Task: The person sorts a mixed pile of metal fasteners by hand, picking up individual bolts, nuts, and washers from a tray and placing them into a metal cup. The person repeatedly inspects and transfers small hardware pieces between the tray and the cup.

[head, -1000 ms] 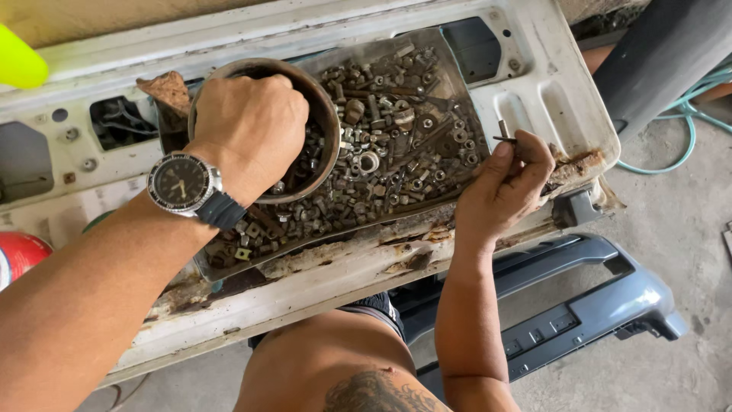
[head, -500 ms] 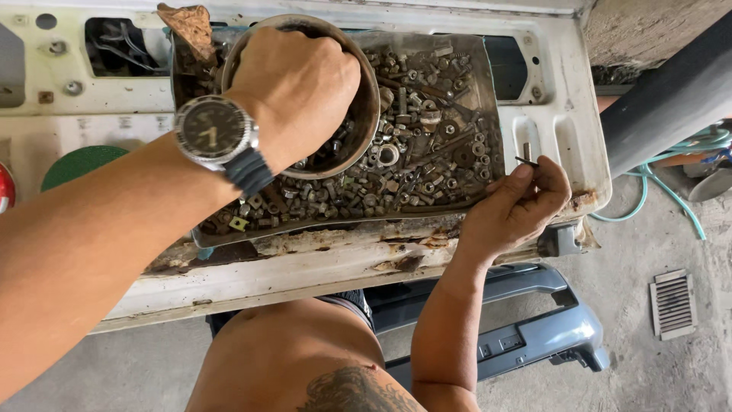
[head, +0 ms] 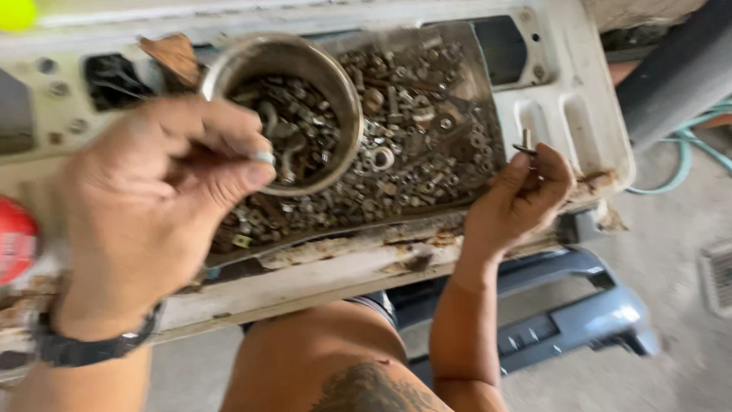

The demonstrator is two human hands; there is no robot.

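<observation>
The left hand (head: 152, 206) pinches a small nut (head: 264, 158) at the rim of the round metal tin (head: 335, 84); the right hand (head: 522, 198) grips a bolt (head: 526, 145) beside the hardware tray (head: 427, 122). Best to bring the nut square to the bolt tip, threading gently

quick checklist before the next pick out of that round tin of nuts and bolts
1. Left hand clear of the round tin: ok, it is lifted in front of the rim.
2. Left fingers pinch a small metal piece: ok, though blurred.
3. Right hand grips a dark bolt: ok, held at the fingertips.
4. Tin upright among the loose hardware: ok.
5. Rusty white panel steady under the load: cannot tell.
</observation>
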